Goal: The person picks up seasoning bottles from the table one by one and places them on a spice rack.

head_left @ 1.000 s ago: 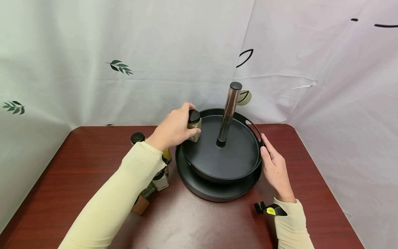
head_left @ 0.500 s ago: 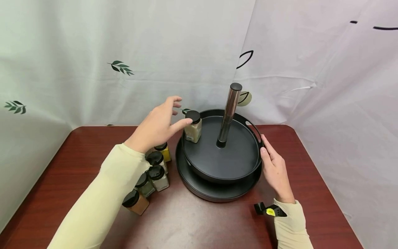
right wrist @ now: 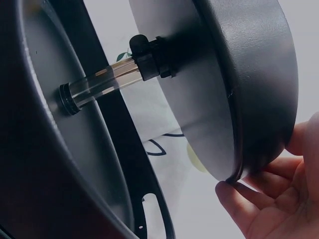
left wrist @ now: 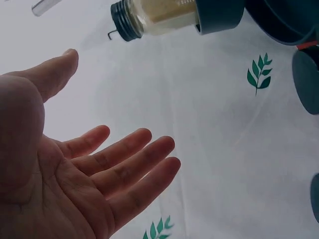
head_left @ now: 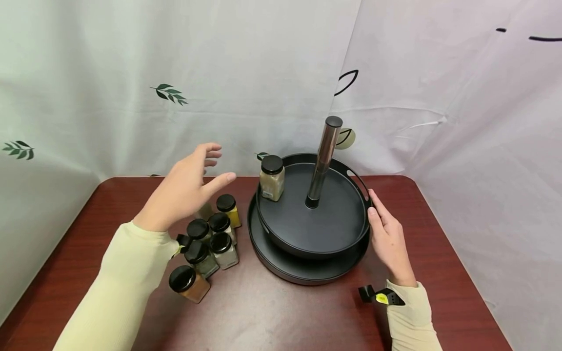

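In the head view, a spice jar (head_left: 272, 183) with a black lid and pale brown contents stands at the left of the upper round black tray (head_left: 338, 219). My left hand (head_left: 184, 185) is in the air left of that jar, fingers spread, holding nothing. The left wrist view shows its bare palm, with the jar apart from it. My right hand (head_left: 388, 234) rests on the right side of the upper tray. Its extended fingers (right wrist: 274, 179) touch the outer wall in the right wrist view. The lower tray (head_left: 303, 278) sits beneath, joined by a clear tube (right wrist: 99, 82).
Several black-lidded spice jars (head_left: 223, 251) stand bunched left of the trays; one behind my left hand is partly hidden. A brown one (head_left: 197, 290) stands nearest the front. A tall post (head_left: 322, 161) rises from the upper tray. A white printed curtain (head_left: 219, 73) hangs behind the brown table (head_left: 246, 317).
My left hand has let go of the jar on the upper tray and moved away to the left, uncovering the other jars. My right hand stays on the tray's side.
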### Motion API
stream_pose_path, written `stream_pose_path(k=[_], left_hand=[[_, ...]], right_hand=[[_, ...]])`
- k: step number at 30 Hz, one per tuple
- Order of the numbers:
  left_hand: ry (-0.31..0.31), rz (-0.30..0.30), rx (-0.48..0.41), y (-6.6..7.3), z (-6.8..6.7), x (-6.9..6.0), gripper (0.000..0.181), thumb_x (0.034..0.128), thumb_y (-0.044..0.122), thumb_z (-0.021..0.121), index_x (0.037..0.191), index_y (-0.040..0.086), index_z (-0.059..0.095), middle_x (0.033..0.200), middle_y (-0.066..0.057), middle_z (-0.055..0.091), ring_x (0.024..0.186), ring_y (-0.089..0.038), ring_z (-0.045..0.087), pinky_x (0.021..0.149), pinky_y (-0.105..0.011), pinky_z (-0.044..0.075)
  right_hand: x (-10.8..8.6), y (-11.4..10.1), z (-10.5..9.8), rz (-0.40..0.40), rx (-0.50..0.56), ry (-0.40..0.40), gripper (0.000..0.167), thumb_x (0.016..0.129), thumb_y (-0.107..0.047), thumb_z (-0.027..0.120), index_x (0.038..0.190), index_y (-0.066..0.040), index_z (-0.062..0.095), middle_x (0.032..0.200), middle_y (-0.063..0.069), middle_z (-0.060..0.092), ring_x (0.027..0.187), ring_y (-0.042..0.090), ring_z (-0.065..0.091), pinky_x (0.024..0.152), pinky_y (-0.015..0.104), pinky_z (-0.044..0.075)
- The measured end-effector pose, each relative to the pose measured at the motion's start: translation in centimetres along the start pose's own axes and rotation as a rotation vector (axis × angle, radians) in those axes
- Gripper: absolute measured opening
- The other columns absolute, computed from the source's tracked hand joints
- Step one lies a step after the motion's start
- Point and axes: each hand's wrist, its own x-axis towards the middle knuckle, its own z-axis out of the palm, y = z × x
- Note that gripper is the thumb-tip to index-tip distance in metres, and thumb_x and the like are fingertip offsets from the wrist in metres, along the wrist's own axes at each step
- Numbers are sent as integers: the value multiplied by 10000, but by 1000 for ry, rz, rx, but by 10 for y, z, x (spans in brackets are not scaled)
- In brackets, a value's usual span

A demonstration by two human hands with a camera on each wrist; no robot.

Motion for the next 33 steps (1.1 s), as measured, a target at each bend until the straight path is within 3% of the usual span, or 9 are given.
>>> stream_pose_path(k=[7,11,14,17,22,29,33], left_hand=[[8,-47,54,-10,-2,-28,750,969,570,574,1502,82,375,1469,-131,480,1257,-344,526,1022,-546,408],[29,-26,95,-17,0,-44,675,985,520,587,1468,76,430,1402,-144,529,1059,-306,569,910,-517,440],[71,12,114,-21,3,-57,603,990,452,620,1421,55,477,1359,-146,555,1065,-307,571,913,-515,439],[99,43,111,-24,6,-71,578,980,396,657,1406,41,493,1386,-150,539,1277,-346,499,1006,-565,392],[152,69,128,-31,16,-94,555,946,329,719,1380,43,523,1378,-138,547,1288,-347,500,998,-557,396],[186,-7,154,-39,32,-127,644,905,371,760,1388,33,502,1358,-161,549,1244,-390,519,927,-581,422],[180,-79,155,-43,42,-141,736,868,430,786,1419,57,470,1341,-172,548,1175,-405,554,846,-610,455]], right_hand=[[0,0,1,3,-9,2,435,1090,-237,452,1523,-271,441,523,-38,307,454,100,292,519,286,308],[0,0,0,8,-7,0,440,1086,-205,461,1525,-235,443,517,-36,310,442,90,293,491,279,301],[0,0,0,3,-13,-2,444,1085,-176,453,1529,-184,438,516,-37,302,438,84,286,480,275,289],[1,0,0,-3,-18,2,446,1084,-161,450,1530,-169,436,520,-33,298,444,84,284,493,277,286],[1,-1,0,-2,-16,11,442,1083,-187,463,1523,-225,448,529,-31,310,463,85,296,531,279,301],[1,-3,-1,-6,-24,12,438,1082,-222,471,1520,-222,459,531,-29,325,482,112,328,625,239,335],[0,-5,-2,1,-27,8,436,1082,-251,474,1515,-195,470,532,-25,354,474,124,358,592,241,350]])
